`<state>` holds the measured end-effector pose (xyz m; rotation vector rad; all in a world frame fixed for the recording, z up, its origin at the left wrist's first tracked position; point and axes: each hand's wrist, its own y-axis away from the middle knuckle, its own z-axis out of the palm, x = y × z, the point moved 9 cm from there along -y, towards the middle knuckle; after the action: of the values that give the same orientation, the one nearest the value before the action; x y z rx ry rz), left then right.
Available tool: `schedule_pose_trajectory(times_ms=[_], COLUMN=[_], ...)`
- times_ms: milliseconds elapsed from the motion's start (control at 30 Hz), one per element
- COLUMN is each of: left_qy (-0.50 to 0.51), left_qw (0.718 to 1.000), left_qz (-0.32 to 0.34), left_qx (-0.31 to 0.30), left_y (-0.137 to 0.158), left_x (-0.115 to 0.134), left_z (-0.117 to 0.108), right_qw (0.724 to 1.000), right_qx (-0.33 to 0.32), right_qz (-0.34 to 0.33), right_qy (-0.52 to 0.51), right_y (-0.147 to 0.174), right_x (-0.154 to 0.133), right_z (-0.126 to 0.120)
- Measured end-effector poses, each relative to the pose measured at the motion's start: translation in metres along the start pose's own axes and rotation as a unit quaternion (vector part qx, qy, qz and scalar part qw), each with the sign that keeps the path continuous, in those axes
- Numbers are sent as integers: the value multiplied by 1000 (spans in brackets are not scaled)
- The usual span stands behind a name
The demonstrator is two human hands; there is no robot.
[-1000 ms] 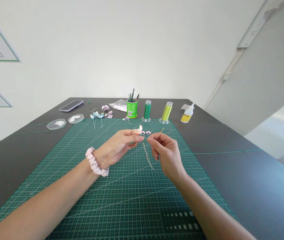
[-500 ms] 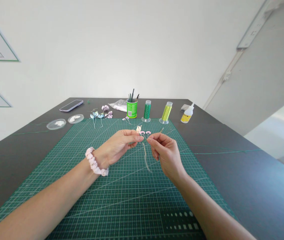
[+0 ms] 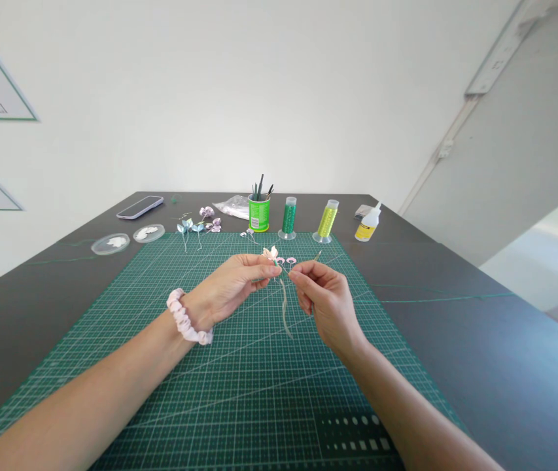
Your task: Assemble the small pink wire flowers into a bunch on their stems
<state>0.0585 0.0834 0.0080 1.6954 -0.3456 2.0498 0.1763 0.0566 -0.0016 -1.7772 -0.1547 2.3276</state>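
In the head view, my left hand [image 3: 246, 278], a pink scrunchie [image 3: 184, 318] on its wrist, pinches the short green stem of a small cream-pink artificial flower [image 3: 270, 253]. The petals stand above the thumb and fingertips. My right hand [image 3: 325, 291] is closed just to the right, its thumb and forefinger pinching a thin thread [image 3: 285, 271] that runs to the stem. A slim pointed tool [image 3: 318, 255] sticks up from behind the right fingers; the rest of it is hidden. Below the left fingertips dangles a pale loose strand [image 3: 285, 307]. Two pink petal pieces on wires [image 3: 291, 260] are just behind the hands.
A green cutting mat [image 3: 239, 392] covers the dark table. Along its back are blue and lilac flowers [image 3: 198, 227], a green can [image 3: 259, 214] of tools, green [image 3: 289, 219] and yellow-green thread spools [image 3: 328, 221] and a glue bottle [image 3: 367, 224]. Two shallow dishes [image 3: 110, 244] and a phone [image 3: 140, 207] are left.
The flower has turned in my left fingers, its petals now fanning more to the left. The dangling strand has swung slightly left. Both hands stay in nearly the same place.
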Motion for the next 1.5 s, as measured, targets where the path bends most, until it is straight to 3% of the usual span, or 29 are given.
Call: schedule_pose_trajectory(times_ms=[1500], left_qy=[-14], left_qw=[1000], left_qz=[19], left_qx=[3], left_y=[0], left_x=[3], left_z=[0], right_qw=[1000], right_qx=[4], right_qz=[4], right_qy=[11], right_y=[-1], right_x=[0], right_z=[0])
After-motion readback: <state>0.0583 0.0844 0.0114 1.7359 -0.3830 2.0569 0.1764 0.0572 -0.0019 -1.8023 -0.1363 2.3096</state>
